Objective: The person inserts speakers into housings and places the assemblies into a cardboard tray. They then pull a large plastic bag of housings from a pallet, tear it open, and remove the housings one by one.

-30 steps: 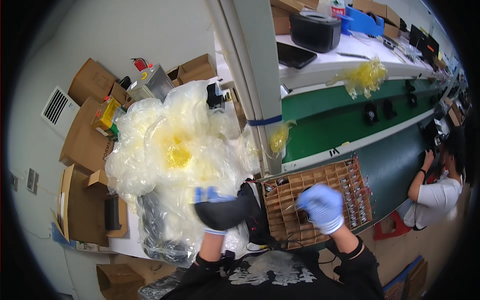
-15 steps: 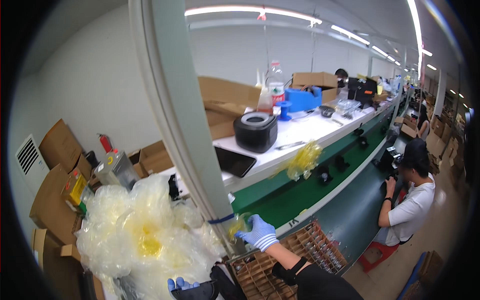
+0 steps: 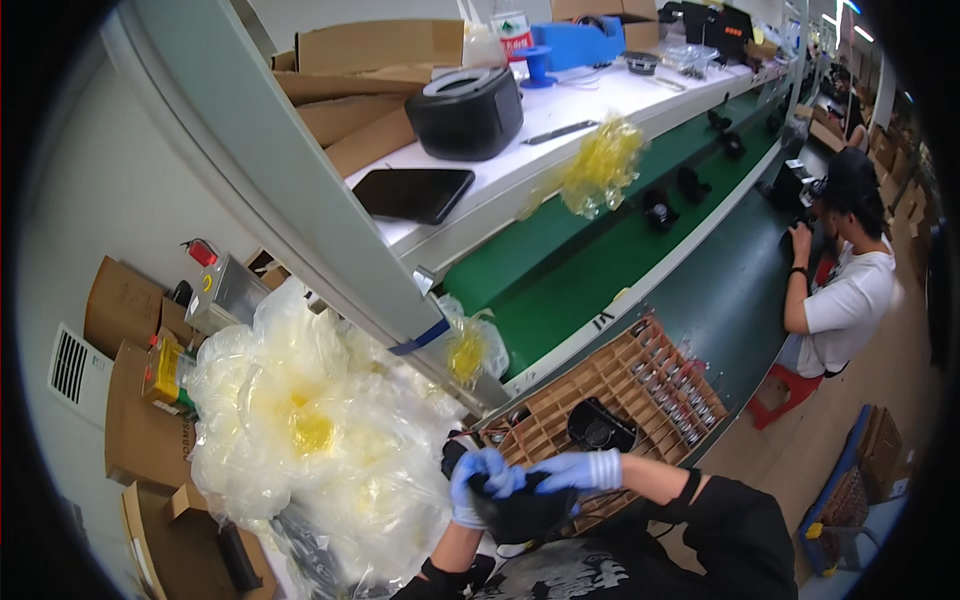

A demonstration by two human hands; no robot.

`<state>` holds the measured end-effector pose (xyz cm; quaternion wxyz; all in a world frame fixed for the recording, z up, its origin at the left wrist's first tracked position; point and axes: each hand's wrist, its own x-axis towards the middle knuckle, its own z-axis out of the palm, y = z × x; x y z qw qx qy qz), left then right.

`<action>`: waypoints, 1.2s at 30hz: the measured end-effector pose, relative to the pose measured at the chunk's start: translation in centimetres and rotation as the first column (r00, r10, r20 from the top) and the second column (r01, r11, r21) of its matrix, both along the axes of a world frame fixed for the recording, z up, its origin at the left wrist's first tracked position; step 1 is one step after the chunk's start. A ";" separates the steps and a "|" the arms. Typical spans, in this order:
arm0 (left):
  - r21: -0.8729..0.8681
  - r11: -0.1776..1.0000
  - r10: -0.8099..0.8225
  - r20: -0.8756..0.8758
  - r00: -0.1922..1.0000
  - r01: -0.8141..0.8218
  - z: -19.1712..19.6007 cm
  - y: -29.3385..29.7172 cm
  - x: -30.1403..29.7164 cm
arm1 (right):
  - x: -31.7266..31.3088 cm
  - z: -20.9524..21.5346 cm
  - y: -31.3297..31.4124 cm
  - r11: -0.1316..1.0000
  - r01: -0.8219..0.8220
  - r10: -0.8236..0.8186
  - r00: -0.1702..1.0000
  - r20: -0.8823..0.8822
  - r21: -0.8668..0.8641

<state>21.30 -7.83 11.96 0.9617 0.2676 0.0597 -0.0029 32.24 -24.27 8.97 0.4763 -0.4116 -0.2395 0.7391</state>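
"What's in those hands?"

"A curved black piece (image 3: pixel 525 512), held low against the view of the person's dark shirt, by the near side of the tray."

"How is it gripped?"

"The left hand (image 3: pixel 480 480), gloved in pale blue, has its fingers curled over the piece's left end. The right hand (image 3: pixel 570 470), gloved too, pinches its upper edge from the other side — the fingertips of both nearly meet. From here I can't make out the thumbs."

"And just beyond?"

"A cardboard tray (image 3: pixel 545 437) split into cells. A black round-faced unit (image 3: pixel 600 426) lies on its dividers, and silver parts (image 3: pixel 677 400) stand in rows toward the right end."

"Farther out?"

"To the left, a heap of clear plastic bags (image 3: pixel 330 480), yellowish in the middle. Past the tray, a green belt (image 3: pixel 560 285) with black parts on it — and above that a white shelf with a dark phone (image 3: pixel 415 194). Off to the right, a co-worker (image 3: pixel 850 295) sits on a red stool (image 3: pixel 785 395)."
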 end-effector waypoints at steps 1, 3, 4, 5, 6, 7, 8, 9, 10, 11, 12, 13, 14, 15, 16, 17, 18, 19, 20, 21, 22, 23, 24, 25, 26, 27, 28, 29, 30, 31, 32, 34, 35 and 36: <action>-0.064 0.993 -0.089 0.172 0.981 0.102 -1.6 0.3 1.0 | 1.0 -0.4 -0.4 0.993 0.062 -0.075 0.989 0.126 0.105; 0.314 0.942 0.082 0.130 0.988 -0.119 -5.0 1.0 0.6 | 3.8 -0.5 -1.8 0.957 0.144 -0.236 0.890 0.390 0.251; 0.637 0.732 0.144 0.201 0.969 -0.241 -3.6 0.8 0.9 | 5.7 -0.4 -2.6 0.942 0.159 -0.298 0.797 0.524 0.295; 0.652 0.738 0.166 0.070 0.984 -0.171 -2.2 0.8 0.2 | 7.5 -1.3 -3.6 0.912 0.361 -0.409 0.829 0.381 0.193; 0.668 0.719 0.196 0.070 0.978 -0.193 -2.9 1.5 -0.9 | 9.6 -2.2 -4.6 0.844 0.533 -0.528 0.810 0.254 0.055; 0.674 0.730 0.105 0.056 0.993 -0.115 -3.4 2.6 -1.8 | 12.1 -2.3 -6.1 0.755 0.655 -0.632 0.732 0.254 -0.010; 0.687 0.725 0.039 0.035 0.999 -0.052 -3.8 3.5 -3.1 | 14.8 -2.5 -6.8 0.666 0.742 -0.708 0.660 0.253 -0.071; 0.678 0.733 0.054 0.026 0.998 -0.057 -4.4 4.0 -4.3 | 17.1 -3.4 -6.7 0.543 0.837 -0.799 0.541 0.263 -0.071; 0.703 0.711 0.045 -0.011 0.999 -0.024 -4.9 4.4 -5.2 | 19.6 -4.5 -6.6 0.402 0.913 -0.871 0.404 0.278 -0.067; 0.727 0.687 0.040 -0.047 0.998 0.007 -5.4 4.6 -5.9 | 22.3 -5.7 -6.2 0.314 0.945 -0.876 0.324 0.356 -0.088; 0.717 0.697 0.053 -0.049 0.997 -0.001 -5.7 4.4 -6.5 | 25.3 -7.0 -5.7 0.222 0.970 -0.868 0.243 0.434 -0.098; 0.670 0.743 0.072 -0.089 0.993 0.006 -5.8 4.3 -7.1 | 28.6 -9.3 -5.2 0.143 0.986 -0.877 0.168 0.450 -0.089; 0.620 0.785 0.095 -0.131 0.987 0.007 -5.6 4.3 -7.5 | 31.8 -11.5 -4.4 0.068 0.994 -0.880 0.098 0.465 -0.081; 0.615 0.789 0.115 -0.162 0.980 0.009 -5.2 4.1 -7.7 | 34.2 -12.7 -3.5 -0.025 0.998 -0.873 0.003 0.487 -0.051; 0.608 0.794 0.131 -0.171 0.976 0.000 -5.4 4.2 -7.8 | 36.0 -13.3 -2.6 -0.114 0.993 -0.858 -0.089 0.506 -0.019; 0.619 0.785 0.146 -0.137 0.980 -0.030 -5.5 4.1 -8.0 | 37.6 -13.3 -2.2 -0.205 0.979 -0.878 -0.180 0.443 -0.009; 0.630 0.774 0.160 -0.107 0.981 -0.058 -5.6 4.1 -8.4 | 37.9 -12.9 -1.2 -0.296 0.955 -0.885 -0.270 0.378 -0.011; 0.624 0.779 0.168 -0.121 0.978 -0.056 -5.8 4.1 -8.6 | 38.0 -12.5 -0.9 -0.300 0.954 -0.840 -0.264 0.474 -0.002; 0.634 0.770 0.189 -0.120 0.975 -0.071 -5.9 4.2 -8.7 | 38.4 -12.5 -1.5 -0.218 0.976 -0.812 -0.172 0.557 -0.017; 0.644 0.760 0.203 -0.112 0.973 -0.084 -6.2 4.5 -8.4 | 38.8 -13.3 -3.0 -0.061 0.998 -0.832 -0.058 0.551 0.012; 0.640 0.764 0.192 -0.114 0.975 -0.075 -6.4 4.6 -8.1 | 38.8 -14.2 -4.4 0.092 0.995 -0.835 0.055 0.548 0.042; 0.618 0.781 0.230 -0.145 0.962 -0.093 -6.7 4.6 -8.2 | 36.4 -13.5 -3.9 0.236 0.972 -0.829 0.189 0.526 0.022; 0.596 0.795 0.266 -0.175 0.948 -0.113 -6.8 4.6 -8.4 | 32.4 -10.7 -3.3 0.372 0.928 -0.805 0.318 0.501 0.008; 0.597 0.795 0.266 -0.185 0.946 -0.107 -6.8 4.7 -8.5 | 29.3 -8.6 -3.7 0.582 0.813 -0.646 0.460 0.609 0.003; 0.578 0.810 0.245 -0.171 0.954 -0.105 -6.6 4.7 -8.3 | 26.3 -7.1 -4.4 0.756 0.653 -0.450 0.556 0.699 -0.032; 0.562 0.821 0.225 -0.156 0.962 -0.101 -6.4 4.6 -8.2 | 23.6 -6.2 -5.0 0.923 0.384 -0.179 0.466 0.866 -0.016; 0.560 0.824 0.206 -0.160 0.965 -0.084 -6.0 4.3 -7.7 | 20.9 -4.9 -6.3 0.991 0.097 0.062 0.250 0.966 -0.089; 0.592 0.803 0.203 -0.155 0.967 -0.074 -5.7 4.0 -7.5 | 17.9 -3.7 -6.5 0.975 0.128 0.124 0.367 0.922 -0.182; 0.623 0.780 0.194 -0.148 0.970 -0.061 -5.4 3.8 -7.2 | 14.9 -3.2 -6.7 0.949 0.152 0.173 0.479 0.860 -0.276; 0.631 0.774 0.175 -0.136 0.975 -0.051 -4.9 3.5 -6.8 | 12.5 -4.1 -7.3 0.953 0.140 0.157 0.526 0.836 -0.268; 0.640 0.767 0.169 -0.132 0.977 -0.046 -4.6 3.2 -6.5 | 10.4 -4.8 -7.6 0.957 0.129 0.142 0.567 0.811 -0.258; 0.629 0.777 0.110 -0.095 0.989 -0.026 -4.1 2.4 -6.3 | 7.1 -4.0 -7.3 0.913 0.273 0.241 0.242 0.940 -0.304; 0.623 0.782 0.087 -0.067 0.994 -0.026 -4.0 1.9 -6.3 | 5.6 -4.0 -7.0 0.842 0.404 0.303 0.195 0.933 -0.358; 0.630 0.776 0.080 -0.061 0.995 -0.024 -3.8 1.5 -6.3 | 4.5 -4.8 -7.5 0.842 0.412 0.293 0.192 0.937 -0.348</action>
